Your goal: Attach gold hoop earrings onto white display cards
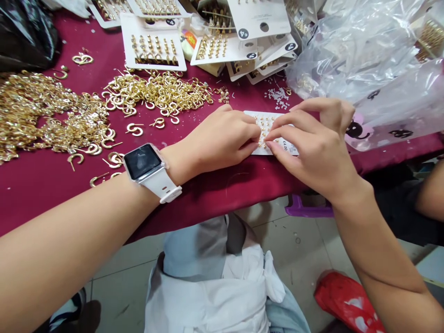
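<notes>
From the head view, the left hand (pixel 222 138) and right hand (pixel 312 150) came together on a white earring card (pixel 284 147) lying on the maroon tablecloth (pixel 208 199), their fingertips (pixel 268 144) apparently pinching its gold studs (pixel 265 127); a slip could have sent studs among the loose gold hoops (pixel 156 92).

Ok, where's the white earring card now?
The white earring card sits between the left hand and right hand in the head view, over the maroon tablecloth.

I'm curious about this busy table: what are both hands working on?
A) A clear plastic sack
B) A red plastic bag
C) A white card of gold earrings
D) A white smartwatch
C: the left hand and right hand meet over a white card set with gold earrings.
</notes>
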Demonstrator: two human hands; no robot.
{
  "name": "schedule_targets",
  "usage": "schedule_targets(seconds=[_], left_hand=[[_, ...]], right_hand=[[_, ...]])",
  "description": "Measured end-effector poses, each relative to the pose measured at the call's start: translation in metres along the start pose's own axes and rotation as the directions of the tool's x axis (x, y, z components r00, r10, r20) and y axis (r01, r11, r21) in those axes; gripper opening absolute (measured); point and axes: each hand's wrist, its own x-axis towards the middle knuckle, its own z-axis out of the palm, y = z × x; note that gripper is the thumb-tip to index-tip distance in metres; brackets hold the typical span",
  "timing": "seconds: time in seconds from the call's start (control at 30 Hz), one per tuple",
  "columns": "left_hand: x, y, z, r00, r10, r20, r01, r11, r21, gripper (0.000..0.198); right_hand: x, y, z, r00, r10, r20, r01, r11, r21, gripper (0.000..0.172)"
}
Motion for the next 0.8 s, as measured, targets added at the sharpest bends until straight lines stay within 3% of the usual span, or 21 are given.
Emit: schedule_targets(seconds=[0.53, 0.8], left_hand=[[0.0015, -0.0020, 0.0018, 1.000, -0.009, -0.030, 0.005, 0.994, -0.110, 0.024], [0.0012, -0.0004, 0.0013, 1.000, 0.004, -0.015, -0.005, 0.998, -0.068, 0.023]], right_hand=[[-0.0046, -0.0024, 0.0030, 0.997, -0.078, -0.008, 0.078, 0.997, -0.018, 0.022], [0.0021, -0.0019, 0.0010, 0.993, -0.115, 0.010, 0.115, 0.993, 0.018, 0.021]])
